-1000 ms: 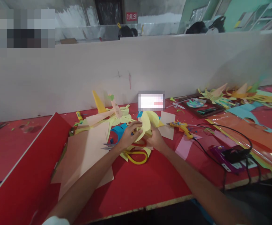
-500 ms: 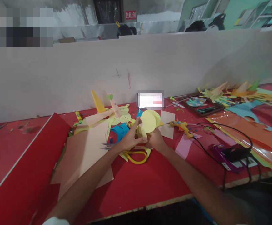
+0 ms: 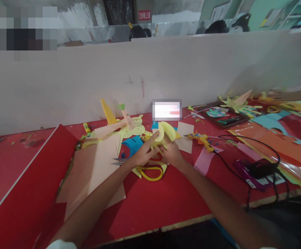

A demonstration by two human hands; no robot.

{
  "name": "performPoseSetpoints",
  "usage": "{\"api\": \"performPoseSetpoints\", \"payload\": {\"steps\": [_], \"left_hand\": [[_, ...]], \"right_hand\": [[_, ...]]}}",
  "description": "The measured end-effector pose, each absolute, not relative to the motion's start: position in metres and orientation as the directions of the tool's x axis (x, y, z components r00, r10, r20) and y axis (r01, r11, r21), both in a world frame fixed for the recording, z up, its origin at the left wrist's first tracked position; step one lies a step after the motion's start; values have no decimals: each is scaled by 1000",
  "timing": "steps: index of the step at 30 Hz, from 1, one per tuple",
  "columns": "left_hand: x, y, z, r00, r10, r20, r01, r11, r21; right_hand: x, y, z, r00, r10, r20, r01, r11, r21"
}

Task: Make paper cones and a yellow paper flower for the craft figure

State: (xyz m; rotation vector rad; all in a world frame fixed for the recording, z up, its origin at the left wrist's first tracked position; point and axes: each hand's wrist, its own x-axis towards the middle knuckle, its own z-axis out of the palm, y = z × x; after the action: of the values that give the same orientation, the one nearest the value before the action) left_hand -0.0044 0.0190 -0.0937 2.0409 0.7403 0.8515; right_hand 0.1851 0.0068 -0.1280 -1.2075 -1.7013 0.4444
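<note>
Between my two hands is a pale yellow paper piece with rounded lobes (image 3: 168,130), its faces now bent and tilted. My left hand (image 3: 146,152) grips its left side, fingers and thumb closed on the paper. My right hand (image 3: 173,154) holds the right side from below, with its fingertips partly hidden behind the paper. Just under my hands lie scissors (image 3: 151,174) with yellow handles, blades pointing left. Curled blue paper (image 3: 133,145) sits left of my left hand. A yellow glue gun (image 3: 202,141) lies to the right on the table.
Peach paper sheets (image 3: 95,169) cover the table at left, beside a raised red board (image 3: 33,176). Paper cone decorations (image 3: 128,119) stand behind. A purple box with a black adapter (image 3: 256,173) and cable lies right, near a tray of tools (image 3: 225,117). A white partition (image 3: 88,83) runs behind.
The yellow paper has turned from nearly face-on to tilted and bent, and my fingers have shifted on it. At far right, an orange cone decoration has gone from its spot.
</note>
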Motion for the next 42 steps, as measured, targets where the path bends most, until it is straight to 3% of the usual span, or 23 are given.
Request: {"api": "performPoseSetpoints", "payload": {"steps": [6, 9, 12, 16, 19, 23, 42], "left_hand": [[-5, 31, -100, 242, 873, 422, 188, -469, 863], [-6, 37, -105, 124, 914, 386, 185, -404, 896], [-8, 42, -109, 66, 938, 339, 59, -343, 938], [-11, 43, -110, -15, 958, 286, 15, -286, 958], [-12, 42, -109, -1, 946, 323, 76, -322, 944], [-12, 42, -106, 146, 914, 379, 137, -398, 907], [-13, 40, -105, 158, 924, 348, 103, -366, 925]], "right_hand": [[191, 9, -117, -78, 855, 512, 460, 487, -743], [199, 14, -115, -35, 845, 534, 417, 498, -760], [207, 20, -113, 25, 843, 538, 355, 495, -793], [215, 26, -113, 86, 871, 483, 271, 446, -853], [219, 27, -114, 57, 909, 414, 174, 399, -900], [220, 28, -116, 2, 932, 364, 57, 363, -930], [220, 26, -117, -5, 932, 361, 21, 361, -932]]}}
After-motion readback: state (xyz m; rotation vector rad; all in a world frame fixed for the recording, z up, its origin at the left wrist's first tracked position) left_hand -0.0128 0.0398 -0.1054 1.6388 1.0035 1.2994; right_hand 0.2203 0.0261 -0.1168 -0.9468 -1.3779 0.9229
